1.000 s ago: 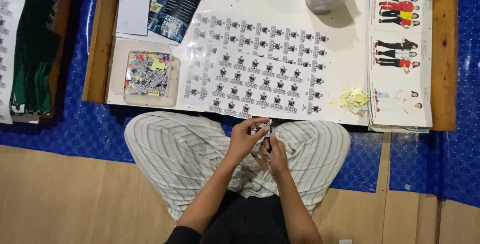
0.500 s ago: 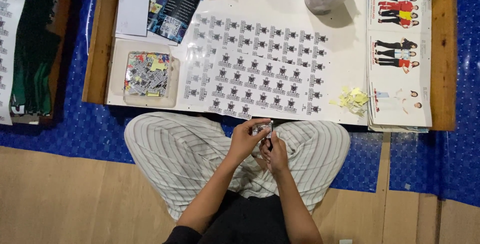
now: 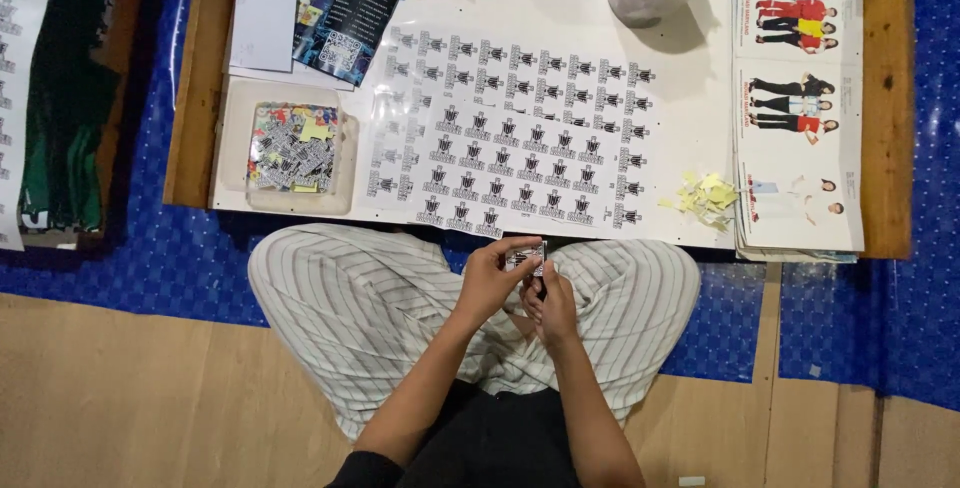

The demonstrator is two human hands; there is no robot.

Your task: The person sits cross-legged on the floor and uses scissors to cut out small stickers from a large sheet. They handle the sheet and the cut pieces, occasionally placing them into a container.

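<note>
Sticker piece point(image 3: 527, 257) — small, printed black on white — sits pinched between both hands above the lap, just below the table edge point(image 3: 640, 244). Left hand point(image 3: 492, 278) grips its left side; right hand point(image 3: 549, 300) closes on it from beneath. Printed sticker sheet point(image 3: 520, 128) lies on the table — a clear tray point(image 3: 293, 148) of cut pieces to its left.

Sticker sheet point(image 3: 520, 138) mid-table; tray point(image 3: 290, 148) left, booklets point(image 3: 795, 108) right.

Both forearms are extended forward over the crossed legs. The left hand point(image 3: 492, 278) is curled, its grip pinched at the fingertips; the right hand point(image 3: 551, 300) is held just beside it, fingers closed, touching.
</note>
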